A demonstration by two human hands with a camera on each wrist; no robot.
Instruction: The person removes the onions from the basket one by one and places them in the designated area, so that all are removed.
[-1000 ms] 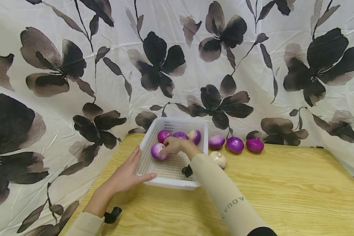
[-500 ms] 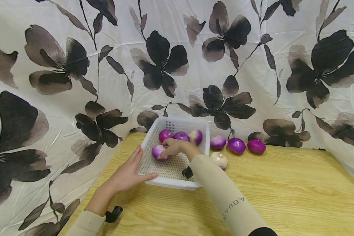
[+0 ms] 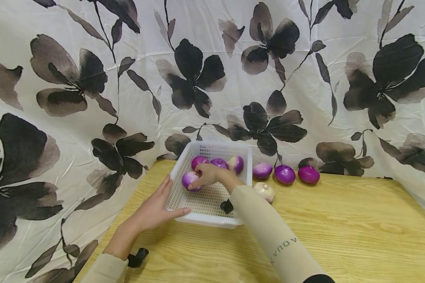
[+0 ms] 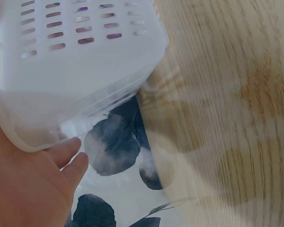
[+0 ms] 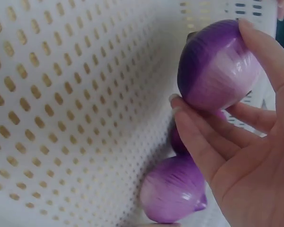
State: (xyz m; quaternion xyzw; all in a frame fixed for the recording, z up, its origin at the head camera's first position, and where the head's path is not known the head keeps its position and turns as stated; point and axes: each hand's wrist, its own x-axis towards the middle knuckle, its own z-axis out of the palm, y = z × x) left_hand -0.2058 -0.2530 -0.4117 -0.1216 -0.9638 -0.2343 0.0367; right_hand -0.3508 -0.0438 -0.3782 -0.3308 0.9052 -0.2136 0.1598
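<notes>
Right hand: the right hand (image 3: 209, 174) reaches into the basket (image 3: 208, 221) from the near right, thumb and fingers clamped on the held onion (image 3: 188, 181)
Held onion: inside the basket, toward its left wall, purple on one part and pale pink on another; whether it touches the basket floor I cannot tell
Left hand: the left hand (image 3: 151, 213) steadies the basket at its near left corner, fingers nearly straight along the left wall, thumb spread well apart from them and laid over the near rim
Basket: white plastic, pierced with small slots, standing upright on the left part of the table
Far row in the basket: a purple onion (image 3: 199, 162) at the left, a middle onion (image 3: 218, 162) partly behind the right hand, and a half-white onion (image 3: 237, 165) at the right
Right of the basket: three purple onions (image 3: 285, 174) in a row along the far edge of the table, and a white onion (image 3: 264, 192) nearer, just beside the basket
Table: the table (image 3: 347, 232) has a light wood grain
Far side: a white cloth (image 3: 219, 125) printed with dark flowers hangs behind the table
Sleeves: beige sleeves (image 3: 274, 232) on both arms
</notes>
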